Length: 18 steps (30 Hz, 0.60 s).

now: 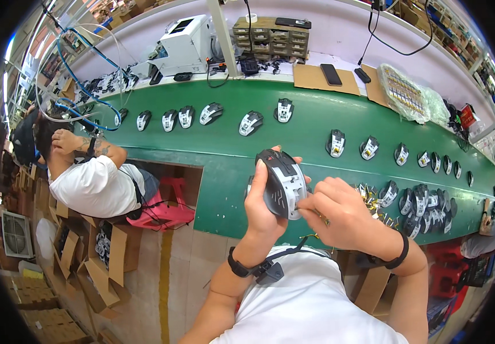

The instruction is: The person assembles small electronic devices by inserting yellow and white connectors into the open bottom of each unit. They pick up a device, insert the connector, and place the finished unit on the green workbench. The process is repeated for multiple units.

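Above the front edge of the green bench, my left hand (pixel 260 213) is wrapped round a black and grey computer mouse (pixel 281 182), which is tilted with its open, white inner side partly showing. My right hand (pixel 342 212) is closed in a pinch at the mouse's lower right end. Whatever its fingertips hold is too small and too covered to make out. A pile of small gold-coloured parts with thin wires (pixel 373 202) lies on the bench just beyond my right hand. Close by sits a heap of similar mice (pixel 428 207).
A row of half-assembled mice (pixel 250 123) runs along the green bench (pixel 230 146). At the back are a white machine (pixel 184 43), small drawers (pixel 270 40), a phone (pixel 330 74) and a tray of parts (pixel 403 92). A seated person (pixel 95 186) is at left, near cardboard boxes (pixel 107 258).
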Tool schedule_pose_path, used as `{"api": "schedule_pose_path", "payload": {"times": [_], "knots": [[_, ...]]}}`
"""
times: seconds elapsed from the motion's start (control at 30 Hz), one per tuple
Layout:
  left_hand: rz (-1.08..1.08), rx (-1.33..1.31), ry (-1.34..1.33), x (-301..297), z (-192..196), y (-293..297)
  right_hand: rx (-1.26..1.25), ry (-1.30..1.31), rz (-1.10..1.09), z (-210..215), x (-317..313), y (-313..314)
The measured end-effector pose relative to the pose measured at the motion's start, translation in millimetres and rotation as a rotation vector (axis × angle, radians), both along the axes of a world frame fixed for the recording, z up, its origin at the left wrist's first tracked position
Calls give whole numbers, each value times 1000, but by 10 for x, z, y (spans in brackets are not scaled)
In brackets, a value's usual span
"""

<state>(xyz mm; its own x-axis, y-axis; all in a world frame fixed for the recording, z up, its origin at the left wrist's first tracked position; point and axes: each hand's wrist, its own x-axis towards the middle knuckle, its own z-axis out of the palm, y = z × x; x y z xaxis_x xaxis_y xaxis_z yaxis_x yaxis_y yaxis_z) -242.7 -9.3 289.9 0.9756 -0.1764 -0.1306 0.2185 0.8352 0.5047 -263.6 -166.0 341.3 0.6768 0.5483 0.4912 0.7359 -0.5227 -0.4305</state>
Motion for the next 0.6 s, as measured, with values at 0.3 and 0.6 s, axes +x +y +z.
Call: {"api": "schedule_pose_path", "payload": {"times": [0.3,0.6], "knots": [[52,142,14,-22,-163,-124,21,86,-114,-182,-243,49],[-27,164,-194,-11,-243,-219,277,496,-154,-656,-719,-116]]}}
